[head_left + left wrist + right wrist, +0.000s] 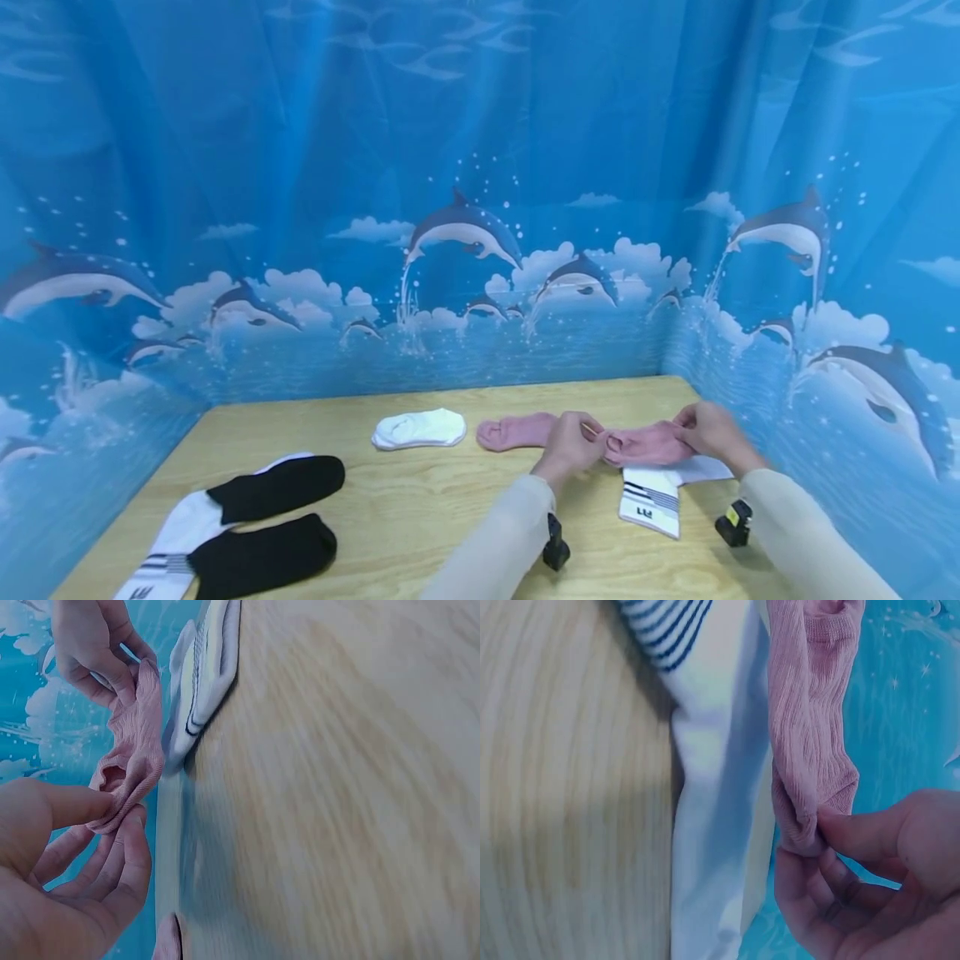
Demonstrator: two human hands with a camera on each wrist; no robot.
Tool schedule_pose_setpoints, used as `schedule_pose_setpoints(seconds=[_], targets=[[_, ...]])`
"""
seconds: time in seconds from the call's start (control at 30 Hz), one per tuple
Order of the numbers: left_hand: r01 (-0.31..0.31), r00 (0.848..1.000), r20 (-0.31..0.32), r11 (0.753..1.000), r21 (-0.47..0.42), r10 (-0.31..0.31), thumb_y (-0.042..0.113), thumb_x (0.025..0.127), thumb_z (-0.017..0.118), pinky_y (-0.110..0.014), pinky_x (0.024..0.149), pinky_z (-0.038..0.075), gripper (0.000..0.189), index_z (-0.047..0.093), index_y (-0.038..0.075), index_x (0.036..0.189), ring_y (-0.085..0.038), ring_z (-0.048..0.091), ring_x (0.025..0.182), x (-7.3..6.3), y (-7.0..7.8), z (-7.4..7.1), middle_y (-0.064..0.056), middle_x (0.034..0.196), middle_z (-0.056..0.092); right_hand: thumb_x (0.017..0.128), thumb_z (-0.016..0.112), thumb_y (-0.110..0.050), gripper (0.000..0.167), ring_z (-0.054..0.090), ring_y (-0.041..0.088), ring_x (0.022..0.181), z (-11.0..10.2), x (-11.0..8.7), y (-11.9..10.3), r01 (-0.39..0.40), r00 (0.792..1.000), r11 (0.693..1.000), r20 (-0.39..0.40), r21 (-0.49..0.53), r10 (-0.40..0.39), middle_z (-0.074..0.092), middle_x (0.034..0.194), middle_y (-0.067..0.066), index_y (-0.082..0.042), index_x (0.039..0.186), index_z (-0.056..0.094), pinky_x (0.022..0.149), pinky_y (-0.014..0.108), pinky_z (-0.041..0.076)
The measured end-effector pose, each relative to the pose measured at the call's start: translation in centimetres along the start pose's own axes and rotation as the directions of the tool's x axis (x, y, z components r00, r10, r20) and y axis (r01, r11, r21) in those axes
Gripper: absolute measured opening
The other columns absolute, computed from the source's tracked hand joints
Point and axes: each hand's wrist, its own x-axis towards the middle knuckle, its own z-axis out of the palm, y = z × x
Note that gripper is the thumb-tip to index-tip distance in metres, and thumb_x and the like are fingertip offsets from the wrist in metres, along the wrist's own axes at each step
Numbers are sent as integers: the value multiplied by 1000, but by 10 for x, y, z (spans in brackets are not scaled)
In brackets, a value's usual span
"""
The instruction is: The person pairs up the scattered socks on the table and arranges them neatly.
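Note:
A pink ribbed sock is stretched between my two hands above the table. My left hand pinches its open cuff between thumb and fingers, as the left wrist view shows. At the other end, my right hand pinches the toe. Just beneath the held sock lies a white sock with dark stripes, partly covered by it in the head view. A second pink sock rests on the table to the left of my left hand, which hides part of it.
White ankle socks lie toward the back of the wooden table. At the left are two black socks and a white striped sock, overlapping. A blue dolphin-print curtain borders the table's back and sides.

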Motion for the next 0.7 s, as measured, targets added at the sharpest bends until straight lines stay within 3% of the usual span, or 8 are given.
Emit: schedule_pose_setpoints(seconds=[0.27,0.7], targets=[[13,1000,-14,1000,-20,-14,9,89,78,-24,67,54,8,73,8,95,-11,61,78,4,-8,-15,-2,88,69,92,69,-5,10,62,18,73,4,3,-16,43,999,999,-16,-10,-43,71,82,12,4,90,72,62,30,51],[-2,999,-39,1000,-3,2,8,87,80,-26,74,57,9,75,11,94,-10,63,81,-4,-1,-33,1,89,71,91,70,-4,10,61,18,74,7,3,-27,98,995,995,-29,15,-97,71,81,12,5,91,72,63,30,51]])
